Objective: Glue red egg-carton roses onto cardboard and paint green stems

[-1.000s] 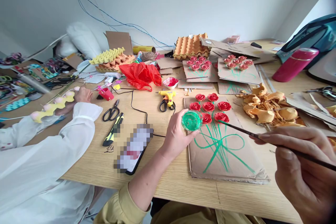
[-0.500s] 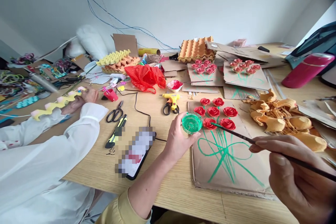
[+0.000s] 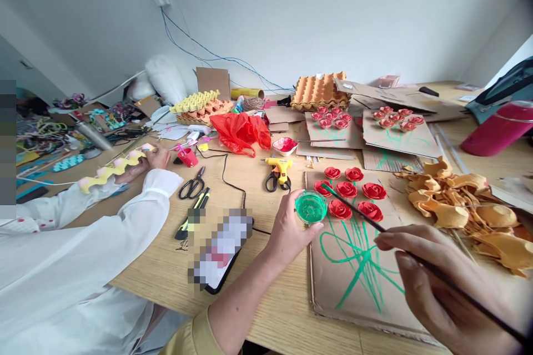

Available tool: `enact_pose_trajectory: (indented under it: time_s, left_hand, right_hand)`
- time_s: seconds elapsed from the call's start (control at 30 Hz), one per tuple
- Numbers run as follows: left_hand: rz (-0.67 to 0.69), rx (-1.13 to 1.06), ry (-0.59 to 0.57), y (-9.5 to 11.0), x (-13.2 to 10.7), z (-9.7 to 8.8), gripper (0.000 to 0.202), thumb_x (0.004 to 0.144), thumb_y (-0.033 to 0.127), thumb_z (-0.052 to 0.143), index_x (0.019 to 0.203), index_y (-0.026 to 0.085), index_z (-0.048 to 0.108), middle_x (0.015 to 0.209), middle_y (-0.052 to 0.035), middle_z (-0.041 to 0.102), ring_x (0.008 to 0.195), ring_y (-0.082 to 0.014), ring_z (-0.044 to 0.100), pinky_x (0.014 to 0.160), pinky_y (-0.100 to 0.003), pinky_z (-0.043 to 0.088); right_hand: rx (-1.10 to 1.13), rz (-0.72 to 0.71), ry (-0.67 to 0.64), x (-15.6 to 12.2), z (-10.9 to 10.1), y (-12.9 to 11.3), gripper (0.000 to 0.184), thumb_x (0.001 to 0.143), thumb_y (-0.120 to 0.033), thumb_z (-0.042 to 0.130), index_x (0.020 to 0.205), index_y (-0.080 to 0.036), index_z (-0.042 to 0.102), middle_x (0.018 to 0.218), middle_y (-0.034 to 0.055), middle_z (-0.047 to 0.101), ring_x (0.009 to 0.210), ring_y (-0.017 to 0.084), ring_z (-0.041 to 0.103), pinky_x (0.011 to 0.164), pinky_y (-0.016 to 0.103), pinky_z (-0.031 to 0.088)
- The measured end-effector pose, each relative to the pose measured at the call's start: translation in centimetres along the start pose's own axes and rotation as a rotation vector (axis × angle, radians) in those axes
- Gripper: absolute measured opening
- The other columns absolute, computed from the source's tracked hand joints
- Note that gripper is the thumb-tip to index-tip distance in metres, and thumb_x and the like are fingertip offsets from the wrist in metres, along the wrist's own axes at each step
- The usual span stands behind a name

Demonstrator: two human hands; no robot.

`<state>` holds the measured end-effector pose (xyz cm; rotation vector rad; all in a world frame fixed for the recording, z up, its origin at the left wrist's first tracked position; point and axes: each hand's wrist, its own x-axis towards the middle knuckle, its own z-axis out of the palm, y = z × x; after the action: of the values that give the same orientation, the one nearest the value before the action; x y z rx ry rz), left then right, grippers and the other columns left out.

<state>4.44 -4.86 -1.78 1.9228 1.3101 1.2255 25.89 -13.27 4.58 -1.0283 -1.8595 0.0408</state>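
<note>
While my left hand (image 3: 287, 230) pinches the small green paint cup (image 3: 310, 207) between thumb and fingers, the cup sits over the left edge of the cardboard sheet (image 3: 375, 294), just beside the red paper roses (image 3: 346, 189). My right hand (image 3: 437, 283) is closed around a thin brush (image 3: 375, 226), with its tip by the cup's far rim. Green lines are painted down the sheet. On the table (image 3: 258, 194) left of the cup are a phone (image 3: 222, 249), a glue gun (image 3: 278, 165) and scissors (image 3: 192, 186). At the left edge, another person's hand (image 3: 156, 156) holds a yellow paper strip (image 3: 112, 169). Orange scraps (image 3: 453, 205) lie to the right.
</note>
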Motion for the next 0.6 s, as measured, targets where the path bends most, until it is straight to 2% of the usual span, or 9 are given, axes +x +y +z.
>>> enact_pose_trajectory:
  time_s: [0.1,0.17,0.23,0.37,0.5,0.6]
  left_hand:
    - [-0.023,-0.039,-0.042,0.2,0.0,-0.1,0.071,0.070,0.019,0.081,0.132,0.021,0.046,0.130,-0.0112,0.060,0.122,-0.0273,0.058,0.106,-0.044,0.048]
    - [-0.047,-0.065,-0.067,0.3,-0.1,-0.1,0.071,0.069,0.020,0.082,0.131,0.021,0.047,0.130,-0.0111,0.061,0.121,-0.0276,0.059,0.106,-0.045,0.048]
    - [-0.074,-0.094,-0.090,0.4,-0.1,-0.2,0.072,0.068,0.021,0.083,0.131,0.021,0.048,0.130,-0.0111,0.062,0.121,-0.0276,0.060,0.106,-0.044,0.048]
    - [-0.106,-0.146,-0.130,0.7,-0.2,-0.4,0.073,0.068,0.025,0.085,0.131,0.022,0.049,0.130,-0.0106,0.062,0.119,-0.0268,0.061,0.103,-0.042,0.049]
    - [-0.084,-0.136,-0.128,0.8,-0.2,-0.4,0.071,0.068,0.021,0.084,0.130,0.022,0.049,0.130,-0.0105,0.061,0.120,-0.0260,0.060,0.103,-0.041,0.049]
    - [-0.068,-0.115,-0.119,0.7,-0.3,-0.4,0.073,0.067,0.017,0.083,0.130,0.022,0.048,0.130,-0.0104,0.061,0.121,-0.0259,0.059,0.104,-0.041,0.048]
  right_hand:
    - [0.018,-0.091,-0.097,-0.8,0.9,1.1,0.038,0.096,-0.014,0.051,0.133,-0.017,0.056,0.114,0.0120,0.067,0.104,0.020,0.067,0.086,0.028,0.054]
    - [0.025,-0.104,-0.123,-1.4,1.5,1.8,0.045,0.096,-0.015,0.051,0.141,-0.015,0.051,0.120,0.0139,0.064,0.112,0.023,0.063,0.092,0.032,0.052]
    - [0.020,-0.096,-0.117,-1.8,1.9,2.2,0.045,0.096,-0.013,0.052,0.141,-0.016,0.051,0.115,0.0132,0.063,0.104,0.022,0.064,0.083,0.031,0.053]
    - [0.022,-0.033,-0.047,-2.1,2.2,2.5,0.032,0.095,-0.010,0.053,0.124,-0.019,0.061,0.095,0.0072,0.057,0.079,0.017,0.061,0.064,0.027,0.050]
    - [0.047,-0.021,-0.053,-2.3,2.4,2.8,0.026,0.095,-0.014,0.053,0.119,-0.023,0.062,0.094,0.0071,0.059,0.078,0.018,0.063,0.062,0.027,0.053]
    - [0.042,-0.031,-0.095,-2.6,2.5,3.3,0.027,0.096,-0.016,0.052,0.121,-0.021,0.060,0.102,0.0090,0.060,0.085,0.018,0.065,0.068,0.027,0.055]
